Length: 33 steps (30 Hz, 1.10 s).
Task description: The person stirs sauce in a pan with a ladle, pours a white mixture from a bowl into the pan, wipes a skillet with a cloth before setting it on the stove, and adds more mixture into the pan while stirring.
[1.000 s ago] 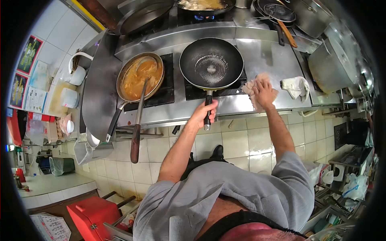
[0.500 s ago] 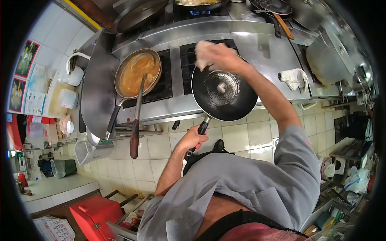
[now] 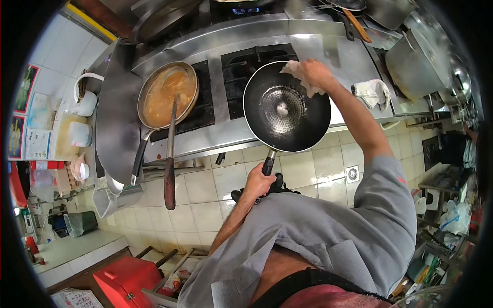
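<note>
My left hand (image 3: 258, 183) is wrapped round the black handle of a dark frying pan (image 3: 308, 123), which I hold tilted in front of the stove's edge. The pan holds no food; its bottom has a shiny, dimpled centre. In my right hand (image 3: 317, 75) is a crumpled pale paper towel (image 3: 303, 79), pressed at the pan's upper right rim. To the left, a second pan (image 3: 191, 105) with orange-brown sauce (image 3: 164, 102) rests on a burner. A ladle (image 3: 171, 174) lies in that sauce, its reddish-brown handle sticking out over the stove's front edge.
A folded white cloth (image 3: 374, 94) lies on the steel counter to the right, near a large pot (image 3: 415, 66). Burner grates (image 3: 241, 69) lie behind my pan. At the back a blue flame (image 3: 245, 11) burns. Below left stands a red box (image 3: 127, 282).
My right hand has moved right along the pan's rim with the paper towel, from its upper left to its upper right. My left hand and the handle have shifted slightly right.
</note>
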Available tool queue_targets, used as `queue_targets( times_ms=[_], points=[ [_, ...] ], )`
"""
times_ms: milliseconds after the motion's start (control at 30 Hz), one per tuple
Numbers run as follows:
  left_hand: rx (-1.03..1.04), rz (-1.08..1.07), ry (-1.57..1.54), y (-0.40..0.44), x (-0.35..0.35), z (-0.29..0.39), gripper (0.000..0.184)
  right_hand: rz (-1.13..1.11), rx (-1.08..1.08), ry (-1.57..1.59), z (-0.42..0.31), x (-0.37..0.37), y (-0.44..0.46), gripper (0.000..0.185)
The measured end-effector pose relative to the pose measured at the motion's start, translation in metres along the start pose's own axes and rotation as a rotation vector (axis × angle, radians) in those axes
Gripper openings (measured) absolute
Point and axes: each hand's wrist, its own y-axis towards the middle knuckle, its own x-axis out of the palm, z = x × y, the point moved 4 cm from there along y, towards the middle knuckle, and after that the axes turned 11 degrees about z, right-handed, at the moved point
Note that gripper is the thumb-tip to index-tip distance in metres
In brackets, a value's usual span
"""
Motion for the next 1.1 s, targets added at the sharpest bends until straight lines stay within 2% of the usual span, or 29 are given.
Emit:
queue_targets(
  times_ms=[67, 133, 200, 233, 333, 400, 467, 533, 567, 600, 667, 700, 733, 833, 867, 967, 1000, 1067, 1100],
  points=[
    [0.006, -0.017, -0.026, 0.002, 0.001, -0.001, 0.021, -0.03, 0.097, -0.033, 0.014, -0.004, -0.022, 0.023],
    [0.023, -0.033, -0.057, 0.005, 0.001, 0.001, 0.02, -0.465, 0.219, -0.073, 0.014, -0.017, -0.06, 0.022],
    [0.004, -0.049, -0.039, 0.008, 0.0, -0.001, 0.019, -0.251, 0.452, -0.03, 0.018, -0.01, -0.1, 0.027],
    [-0.001, -0.056, -0.035, 0.008, 0.0, 0.0, 0.019, -0.256, 0.46, -0.031, 0.014, -0.01, -0.117, 0.027],
    [0.045, -0.061, 0.006, 0.011, 0.002, 0.009, 0.019, -0.191, 0.791, 0.24, -0.004, -0.001, -0.172, 0.034],
    [0.06, -0.047, -0.019, 0.018, 0.004, 0.012, 0.018, 0.022, 0.971, 0.525, -0.032, 0.008, -0.2, 0.036],
    [0.086, -0.058, 0.006, 0.029, 0.007, 0.012, 0.017, 0.008, 1.241, 1.022, -0.057, 0.066, -0.227, 0.034],
    [0.143, -0.005, 0.057, 0.034, 0.008, 0.013, 0.023, 0.046, 1.489, 1.578, -0.124, 0.052, -0.219, 0.029],
    [0.18, -0.009, 0.056, 0.038, 0.01, 0.012, 0.013, 0.034, 1.517, 1.667, -0.148, 0.044, -0.206, 0.027],
    [0.178, -0.014, 0.061, 0.044, 0.01, 0.009, 0.013, 0.019, 1.539, 1.756, -0.166, 0.036, -0.195, 0.024],
    [0.244, -0.044, 0.161, 0.053, 0.006, 0.005, 0.009, -0.043, 1.472, 1.727, -0.183, 0.023, -0.174, 0.023],
    [0.237, -0.036, 0.096, 0.055, 0.003, 0.009, 0.005, -0.145, 1.414, 1.794, -0.183, 0.023, -0.171, 0.025],
    [0.236, -0.032, 0.096, 0.054, 0.001, 0.009, 0.005, -0.149, 1.412, 1.797, -0.18, 0.012, -0.169, 0.025],
    [0.281, -0.047, 0.036, 0.056, -0.003, 0.018, 0.009, -0.56, 0.829, 1.698, -0.179, -0.025, -0.153, 0.028],
    [0.204, -0.047, -0.038, 0.057, -0.005, 0.02, 0.01, -0.568, 0.822, 1.699, -0.173, -0.039, -0.154, 0.028],
    [0.033, -0.095, -0.248, 0.056, -0.009, 0.044, 0.018, -0.439, 0.657, 1.338, -0.133, -0.078, -0.151, 0.028],
    [0.03, -0.07, -0.246, 0.058, -0.011, 0.05, 0.021, -0.369, 0.595, 1.262, -0.109, -0.079, -0.149, 0.028],
    [0.059, -0.073, -0.297, 0.068, -0.012, 0.059, 0.02, -0.188, 0.603, 1.153, -0.064, -0.094, -0.144, 0.028],
    [0.064, -0.059, -0.306, 0.075, -0.013, 0.063, 0.02, -0.092, 0.624, 0.959, -0.043, -0.106, -0.14, 0.028]
  ],
)
